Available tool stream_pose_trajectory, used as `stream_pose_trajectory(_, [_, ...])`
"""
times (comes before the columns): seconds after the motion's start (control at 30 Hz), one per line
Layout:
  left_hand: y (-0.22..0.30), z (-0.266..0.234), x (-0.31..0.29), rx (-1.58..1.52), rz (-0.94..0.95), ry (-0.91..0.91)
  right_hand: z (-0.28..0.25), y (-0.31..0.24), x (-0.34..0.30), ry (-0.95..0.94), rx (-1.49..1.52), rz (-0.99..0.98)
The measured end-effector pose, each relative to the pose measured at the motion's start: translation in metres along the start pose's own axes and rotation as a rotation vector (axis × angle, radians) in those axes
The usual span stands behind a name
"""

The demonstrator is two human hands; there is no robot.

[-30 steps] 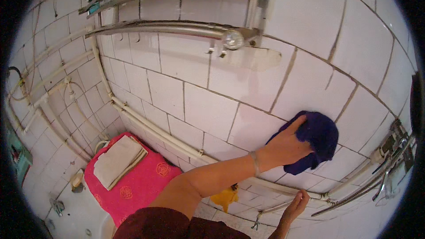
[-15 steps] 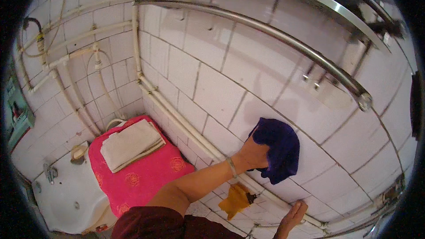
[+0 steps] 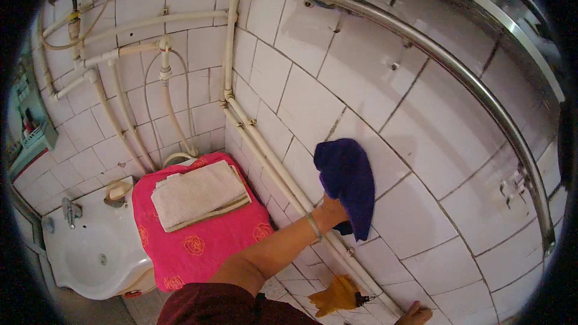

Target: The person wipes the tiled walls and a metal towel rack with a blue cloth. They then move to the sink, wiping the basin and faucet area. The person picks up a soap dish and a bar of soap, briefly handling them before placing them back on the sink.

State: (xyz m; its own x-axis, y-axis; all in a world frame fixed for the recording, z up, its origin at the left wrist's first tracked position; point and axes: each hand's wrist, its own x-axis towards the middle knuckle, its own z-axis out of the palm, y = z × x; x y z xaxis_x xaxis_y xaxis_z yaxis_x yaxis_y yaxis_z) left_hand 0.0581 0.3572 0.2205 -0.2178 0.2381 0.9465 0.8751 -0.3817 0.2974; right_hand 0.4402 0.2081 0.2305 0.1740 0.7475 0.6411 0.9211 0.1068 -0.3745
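The left hand [image 3: 335,212] holds a dark blue-purple cloth [image 3: 349,183], which drapes over its fingers and hides them, so how tightly they are bent cannot be told. The cloth hangs in front of the white tiled wall [image 3: 427,222], spreading up and to the right of those fingers, with a lower corner dangling beside the wrist. A pale bracelet [image 3: 313,227] circles that wrist, and farther back the forearm runs into a maroon sleeve [image 3: 211,304].

The right hand [image 3: 414,314] shows only partly at the lower edge, below and to the right of the left fingers; how wide its own fingers stand cannot be told. Just left of it hangs a mustard-yellow glove [image 3: 334,296], beneath the cream pipes [image 3: 271,155] that slant down behind the left wrist.

Well to the left of the left fingers, a folded beige towel [image 3: 201,195] lies on a pink rose-patterned cover [image 3: 220,257]. Farther left still are a white washbasin [image 3: 90,265], its chrome tap [image 3: 71,212] and a bar of soap [image 3: 119,190]. High above the fingers, and to their right, curves a metal towel rail [image 3: 460,71]
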Motion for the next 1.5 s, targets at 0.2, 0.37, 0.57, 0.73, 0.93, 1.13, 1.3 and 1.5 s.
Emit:
stream_pose_trajectory(0.2, [-0.079,-0.016,0.020,0.021,-0.223,0.105,0.010,0.002,-0.005,0.011,-0.200,0.001])
stream_pose_trajectory(0.37, [-0.169,-0.026,0.031,-0.021,-0.357,0.194,0.016,0.014,-0.011,0.043,-0.303,0.034])
stream_pose_trajectory(0.57, [-0.286,-0.058,0.050,-0.236,-0.530,0.360,0.025,0.017,-0.009,0.101,-0.251,0.065])
stream_pose_trajectory(0.73, [-0.371,-0.078,0.065,-0.429,-0.666,0.516,0.021,0.022,-0.011,0.087,-0.259,0.078])
stream_pose_trajectory(0.93, [-0.410,-0.084,0.072,-0.501,-0.748,0.644,0.023,0.006,-0.008,0.030,-0.270,0.029])
stream_pose_trajectory(1.13, [-0.363,-0.054,0.049,-0.667,-0.778,0.657,0.021,0.017,-0.010,-0.011,-0.226,0.090])
stream_pose_trajectory(1.3, [-0.330,-0.042,0.033,-0.731,-0.802,0.631,0.030,0.010,-0.007,0.062,-0.028,0.136])
stream_pose_trajectory(1.5, [-0.273,-0.011,-0.006,-0.844,-0.850,0.608,0.030,0.038,-0.011,0.059,-0.150,0.093])
